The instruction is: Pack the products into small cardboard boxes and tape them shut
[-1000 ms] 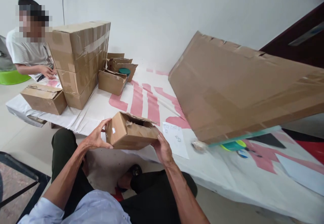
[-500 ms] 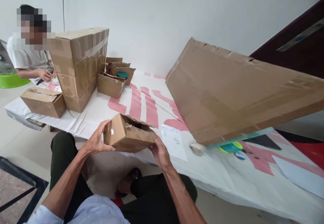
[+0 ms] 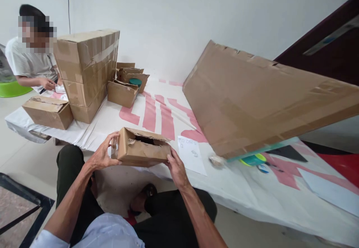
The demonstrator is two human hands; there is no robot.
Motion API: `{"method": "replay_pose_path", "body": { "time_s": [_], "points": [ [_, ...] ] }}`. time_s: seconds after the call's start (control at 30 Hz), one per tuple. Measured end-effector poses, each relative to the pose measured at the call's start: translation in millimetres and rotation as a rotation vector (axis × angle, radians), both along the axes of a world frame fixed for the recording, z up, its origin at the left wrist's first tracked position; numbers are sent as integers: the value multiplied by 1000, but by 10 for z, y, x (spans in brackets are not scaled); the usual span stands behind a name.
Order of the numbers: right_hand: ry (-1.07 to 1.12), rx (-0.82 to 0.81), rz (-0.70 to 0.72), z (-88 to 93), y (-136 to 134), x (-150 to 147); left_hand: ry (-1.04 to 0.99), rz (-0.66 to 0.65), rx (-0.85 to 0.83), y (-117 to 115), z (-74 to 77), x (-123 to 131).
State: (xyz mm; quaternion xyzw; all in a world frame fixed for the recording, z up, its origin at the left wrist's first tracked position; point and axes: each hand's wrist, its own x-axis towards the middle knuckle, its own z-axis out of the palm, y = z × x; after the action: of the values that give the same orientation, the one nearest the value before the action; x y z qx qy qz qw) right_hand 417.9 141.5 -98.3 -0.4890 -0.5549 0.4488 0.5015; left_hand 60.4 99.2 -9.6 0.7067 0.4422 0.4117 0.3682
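Observation:
A small brown cardboard box (image 3: pixel 148 156) is held between my two hands at the front edge of the table, above my lap. Its top has a ragged, torn opening with a dark inside; what it contains cannot be seen. My left hand (image 3: pixel 103 154) grips the left end, thumb low along the side and fingers up by the far corner. At the right end my right hand (image 3: pixel 177 167) presses with its thumb on the near side, its other fingers partly hidden. A white sheet with handwriting (image 3: pixel 191 154) lies on the table just right of the box.
A tall stack of taped boxes (image 3: pixel 86 72) and a closed box (image 3: pixel 47 111) stand left on the cloth-covered table (image 3: pixel 238 195). Open cartons (image 3: pixel 122 93) sit behind. A large cardboard panel (image 3: pixel 266 102) leans at right, above a green tape roll (image 3: pixel 254 160). A person (image 3: pixel 30 61) sits far left.
Between my hands the box has turned slightly, so its long near side and torn top face me more. My left hand has shifted a little left with it.

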Motion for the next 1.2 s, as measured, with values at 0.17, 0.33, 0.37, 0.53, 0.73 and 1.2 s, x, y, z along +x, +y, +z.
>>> {"method": "replay_pose_path", "body": {
  "time_s": [0.17,0.33,0.37,0.53,0.73,1.2],
  "points": [
    [-203,64,0,331,-150,-183,-75,1,-74,-8,-73,-137],
    [-281,101,22,469,-190,-302,-12,-34,-126,67,-36,-295],
    [-293,108,26,481,-185,-307,-1,-52,-131,87,-18,-323],
    [-394,258,47,598,-135,-305,-81,-61,-203,203,79,-360],
    [-438,551,-10,729,-186,-260,-38,33,-223,251,151,-272],
    [-576,630,240,1047,-225,-109,279,-125,-179,263,405,-271]
  ]
}}
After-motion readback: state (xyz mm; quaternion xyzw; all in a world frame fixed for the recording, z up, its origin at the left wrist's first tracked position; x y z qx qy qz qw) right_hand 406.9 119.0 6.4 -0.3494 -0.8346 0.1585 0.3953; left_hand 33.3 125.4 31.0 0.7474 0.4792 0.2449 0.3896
